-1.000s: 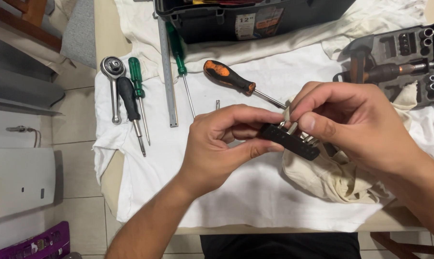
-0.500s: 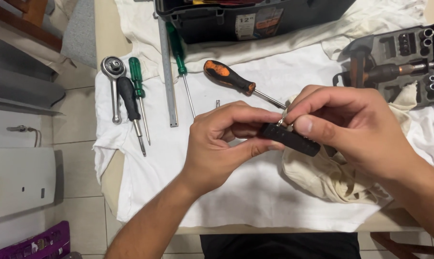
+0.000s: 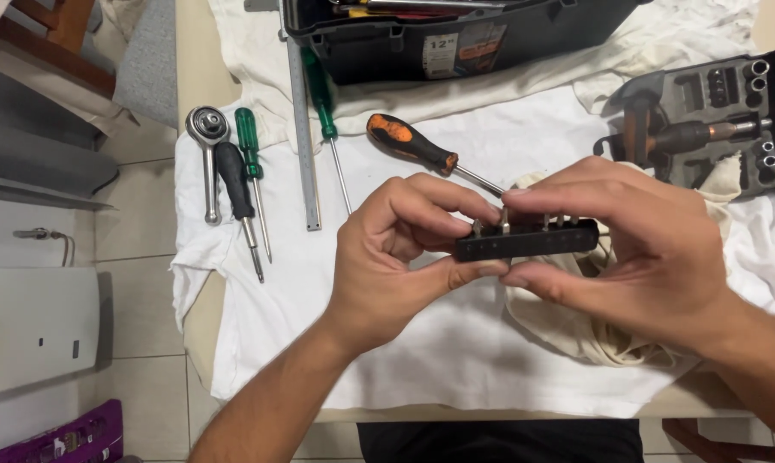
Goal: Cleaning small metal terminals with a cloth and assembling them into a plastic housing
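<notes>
Head view, looking down: far left of the fingers, on the white cloth [image 3: 422, 360] spread over the tabletop, lie a ratchet wrench [image 3: 207, 146], a black-handled screwdriver [image 3: 236, 189] and a short green-handled screwdriver [image 3: 252, 167]. Nearer the fingers come a steel ruler [image 3: 303, 129], a long green screwdriver [image 3: 326, 111] and an orange-and-black screwdriver [image 3: 413, 146] whose shaft runs in behind the left hand.

That left hand [image 3: 387, 257] grips the left end of a black bit holder [image 3: 525, 240], thumb underneath and forefinger curled over the top. The holder sits level in the air between both hands, just above the cloth, with a few short metal bits standing in its slots. The right hand [image 3: 645, 257] pinches its right part, thumb below, fingers along the top by the bits.

Holding the strip level and steady with the left hand seems wise, so the bits stay seated while the right fingertips work one at a time.

Beyond the fingers stands a dark toolbox [image 3: 456, 34]; to their right rests a grey socket case [image 3: 713, 111], and a crumpled cream rag [image 3: 576, 326] lies under the right hand.
</notes>
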